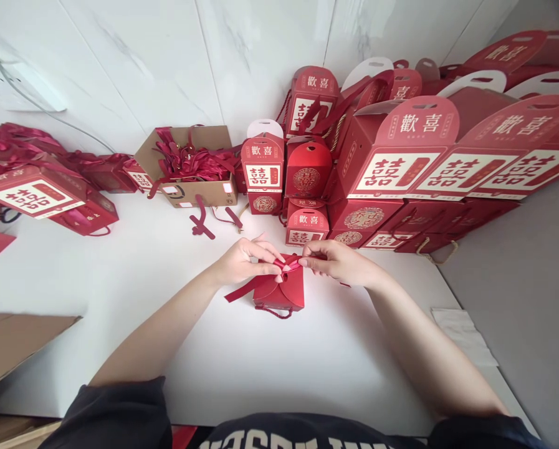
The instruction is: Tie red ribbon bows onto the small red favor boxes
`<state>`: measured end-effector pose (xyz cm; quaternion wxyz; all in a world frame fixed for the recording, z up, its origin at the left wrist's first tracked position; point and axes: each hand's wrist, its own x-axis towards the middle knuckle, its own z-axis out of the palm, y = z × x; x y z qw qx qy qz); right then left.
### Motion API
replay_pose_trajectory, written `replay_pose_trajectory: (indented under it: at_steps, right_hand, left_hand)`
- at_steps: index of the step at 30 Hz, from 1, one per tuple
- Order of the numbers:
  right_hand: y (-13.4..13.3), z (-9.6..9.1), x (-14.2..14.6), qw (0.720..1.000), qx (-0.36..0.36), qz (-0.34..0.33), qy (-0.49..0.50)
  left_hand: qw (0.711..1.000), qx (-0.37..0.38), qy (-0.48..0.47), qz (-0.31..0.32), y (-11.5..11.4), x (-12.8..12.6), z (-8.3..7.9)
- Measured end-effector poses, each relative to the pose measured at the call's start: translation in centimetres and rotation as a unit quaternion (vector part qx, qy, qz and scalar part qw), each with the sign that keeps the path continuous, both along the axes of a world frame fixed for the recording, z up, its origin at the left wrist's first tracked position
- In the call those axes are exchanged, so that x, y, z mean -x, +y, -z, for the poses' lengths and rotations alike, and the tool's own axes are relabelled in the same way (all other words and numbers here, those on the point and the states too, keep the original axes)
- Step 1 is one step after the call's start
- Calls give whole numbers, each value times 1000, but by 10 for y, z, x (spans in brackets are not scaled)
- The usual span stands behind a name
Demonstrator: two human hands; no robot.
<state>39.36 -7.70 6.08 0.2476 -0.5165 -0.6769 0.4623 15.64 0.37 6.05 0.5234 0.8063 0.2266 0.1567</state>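
A small red gift box (279, 294) stands on the white table in front of me, its top flaps folded in. A red ribbon (242, 290) runs over its top, one tail hanging off to the left. My left hand (251, 259) pinches the ribbon near the box's top from the left. From the right, my right hand (328, 259) pinches the ribbon's other side between thumb and forefinger. Part of the ribbon at the middle is hidden by my fingers. A twisted red cord (277, 312) hangs at the box's near side.
A cardboard box (199, 194) of red ribbons stands at the back, with ribbon scraps (203, 226) before it. Stacked red gift boxes (401, 168) fill the back right. Ribboned boxes (40, 193) lie at the left. White tissues (463, 337) lie at the right edge.
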Motion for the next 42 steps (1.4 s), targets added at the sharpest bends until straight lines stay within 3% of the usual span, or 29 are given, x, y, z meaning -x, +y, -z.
replay_pose_trajectory:
  at_steps: [7, 13, 16, 19, 24, 27, 32, 38, 42]
  right_hand:
    - [4, 3, -8, 1000, -1, -6, 30]
    - [4, -6, -18, 987, 74, -90, 109]
    - [-1, -6, -5, 983, 26, -88, 158]
    - [-5, -2, 14, 986, -74, -42, 145]
    - [-11, 6, 34, 972, -233, -15, 21]
    - [-14, 7, 38, 955, -289, -7, -63]
    - [-19, 1, 38, 945, -302, -31, -124]
    - [-12, 2, 35, 962, -266, 61, -14]
    - [-8, 8, 36, 969, -237, 77, 3]
  left_hand:
    - [998, -25, 51, 13, 1, -2, -3]
    - [996, -45, 69, -22, 8, 1, 1]
    - [995, -57, 75, -11, 7, 0, -1]
    - [993, -81, 82, 2, 5, -1, -3]
    - [989, -120, 82, 13, 3, 0, -3]
    - [987, -137, 83, 20, 1, 1, -3]
    - [987, -141, 76, 27, -1, 0, -4]
    - [989, -133, 69, 17, -1, 0, -2]
    - [988, -131, 80, 17, -2, 1, -2]
